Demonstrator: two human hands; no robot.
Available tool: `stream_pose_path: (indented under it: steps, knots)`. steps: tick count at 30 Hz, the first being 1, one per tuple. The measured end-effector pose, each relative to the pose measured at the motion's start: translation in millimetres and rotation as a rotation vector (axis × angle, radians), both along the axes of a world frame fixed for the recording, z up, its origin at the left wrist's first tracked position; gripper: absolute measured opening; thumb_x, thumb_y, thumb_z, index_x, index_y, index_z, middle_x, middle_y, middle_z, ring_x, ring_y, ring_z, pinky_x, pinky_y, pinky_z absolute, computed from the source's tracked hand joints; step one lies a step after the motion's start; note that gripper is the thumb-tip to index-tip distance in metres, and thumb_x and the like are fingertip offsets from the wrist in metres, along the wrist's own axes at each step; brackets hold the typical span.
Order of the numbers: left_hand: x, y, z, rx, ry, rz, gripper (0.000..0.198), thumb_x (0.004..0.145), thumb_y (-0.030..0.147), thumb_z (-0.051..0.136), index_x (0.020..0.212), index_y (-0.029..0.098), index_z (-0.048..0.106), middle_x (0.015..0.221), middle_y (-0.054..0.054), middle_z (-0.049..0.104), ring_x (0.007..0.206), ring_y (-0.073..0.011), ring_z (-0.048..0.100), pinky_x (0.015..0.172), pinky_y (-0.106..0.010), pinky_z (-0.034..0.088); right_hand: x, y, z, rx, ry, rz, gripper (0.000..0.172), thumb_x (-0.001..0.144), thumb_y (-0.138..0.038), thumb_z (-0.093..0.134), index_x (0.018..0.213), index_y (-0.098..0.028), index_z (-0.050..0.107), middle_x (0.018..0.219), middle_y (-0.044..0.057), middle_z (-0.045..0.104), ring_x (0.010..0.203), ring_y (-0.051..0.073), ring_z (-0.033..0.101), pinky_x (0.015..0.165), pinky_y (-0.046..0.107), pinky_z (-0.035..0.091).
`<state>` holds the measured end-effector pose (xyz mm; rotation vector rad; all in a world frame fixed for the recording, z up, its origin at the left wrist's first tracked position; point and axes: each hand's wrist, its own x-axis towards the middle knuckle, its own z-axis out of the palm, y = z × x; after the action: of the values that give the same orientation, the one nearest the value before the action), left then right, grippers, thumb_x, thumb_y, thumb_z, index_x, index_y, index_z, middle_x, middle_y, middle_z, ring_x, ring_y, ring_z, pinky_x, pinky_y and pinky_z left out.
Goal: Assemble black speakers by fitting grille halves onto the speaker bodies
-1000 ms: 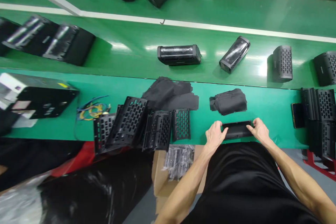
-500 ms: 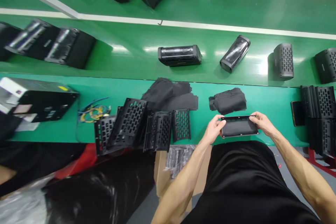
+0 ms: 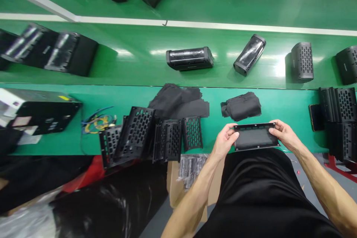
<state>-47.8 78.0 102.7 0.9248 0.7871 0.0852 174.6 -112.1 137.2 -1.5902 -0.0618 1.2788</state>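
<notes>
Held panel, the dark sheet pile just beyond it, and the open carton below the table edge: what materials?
Held panel: probably molded plastic, black; stiff, crisp rim with small tabs. Its matte grey inner face could be a separate lining.
Dark sheet pile: thin matte fabric or felt-like sheet, can't tell which; loosely stacked, uneven edges.
Open carton: likely cardboard; matte brown, flat walls.

Bench (image 3: 292, 108) open between hands (image 3: 286, 135) and phone (image 3: 316, 118); sheet pile (image 3: 243, 106) obstructs beyond panel (image 3: 255, 136).
</notes>
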Motion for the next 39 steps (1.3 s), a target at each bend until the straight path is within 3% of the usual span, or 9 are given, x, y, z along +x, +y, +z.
stream_pose_path:
  steps: [4, 9, 13, 21, 27, 39]
  knots:
    - [-2.4, -2.0, 2.5, -0.019, -0.025, 0.02, 0.058, 0.083, 0.049, 0.082, 0.128, 0.021, 0.058, 0.084, 0.003, 0.065, 0.064, -0.0096, 0.059, 0.062, -0.021, 0.048, -1.7, -2.3, -2.5, 0.004, -0.005, -0.019, 0.043, 0.078, -0.055, 0.082, 0.104, -0.024, 0.067, 0.085, 0.0, 0.072, 0.07, 0.017, 0.062, 0.065, 0.027, 0.047]
    - [-2.7, -4.0, 2.2, -0.055, -0.017, 0.025, 0.057, 0.082, 0.047, 0.082, 0.128, 0.022, 0.059, 0.1, -0.003, 0.073, 0.078, -0.0153, 0.07, 0.072, -0.027, 0.056, -2.1, -3.1, -6.6, -0.001, -0.004, -0.022, 0.042, 0.077, -0.054, 0.082, 0.104, -0.024, 0.068, 0.085, 0.0, 0.071, 0.07, 0.017, 0.061, 0.065, 0.028, 0.048]
    - [-3.0, -4.7, 1.8, -0.063, -0.028, 0.026, 0.056, 0.082, 0.044, 0.082, 0.129, 0.023, 0.059, 0.1, -0.002, 0.073, 0.082, -0.0167, 0.072, 0.075, -0.029, 0.057, -1.5, -2.1, -6.4, -0.012, -0.003, -0.024, 0.041, 0.077, -0.054, 0.081, 0.102, -0.024, 0.068, 0.082, -0.001, 0.069, 0.068, 0.017, 0.059, 0.064, 0.028, 0.049]
    - [-6.0, -5.1, 6.4, -0.064, -0.034, 0.018, 0.057, 0.084, 0.046, 0.08, 0.132, 0.023, 0.059, 0.106, -0.004, 0.073, 0.083, -0.017, 0.071, 0.072, -0.027, 0.056, -1.7, -2.4, -5.5, -0.023, -0.025, -0.024, 0.041, 0.08, -0.056, 0.078, 0.104, -0.024, 0.069, 0.081, -0.001, 0.067, 0.069, 0.017, 0.057, 0.064, 0.027, 0.047]
    - [-6.8, -5.3, 5.1, -0.053, -0.045, 0.02, 0.056, 0.086, 0.046, 0.078, 0.134, 0.024, 0.059, 0.1, -0.002, 0.07, 0.076, -0.0152, 0.066, 0.065, -0.024, 0.052, 1.1, -2.5, -6.0, -0.035, -0.058, 0.026, 0.042, 0.082, -0.058, 0.075, 0.107, -0.025, 0.069, 0.08, -0.002, 0.065, 0.068, 0.017, 0.055, 0.065, 0.027, 0.046]
    - [-6.0, -5.4, 3.0, -0.05, -0.088, 0.027, 0.053, 0.09, 0.042, 0.076, 0.136, 0.024, 0.059, 0.099, -0.001, 0.068, 0.074, -0.0125, 0.064, 0.063, -0.021, 0.051, 2.7, -3.0, -5.7, 0.012, -0.003, -0.018, 0.039, 0.081, -0.054, 0.081, 0.105, -0.024, 0.071, 0.081, -0.002, 0.068, 0.068, 0.014, 0.055, 0.064, 0.025, 0.045]
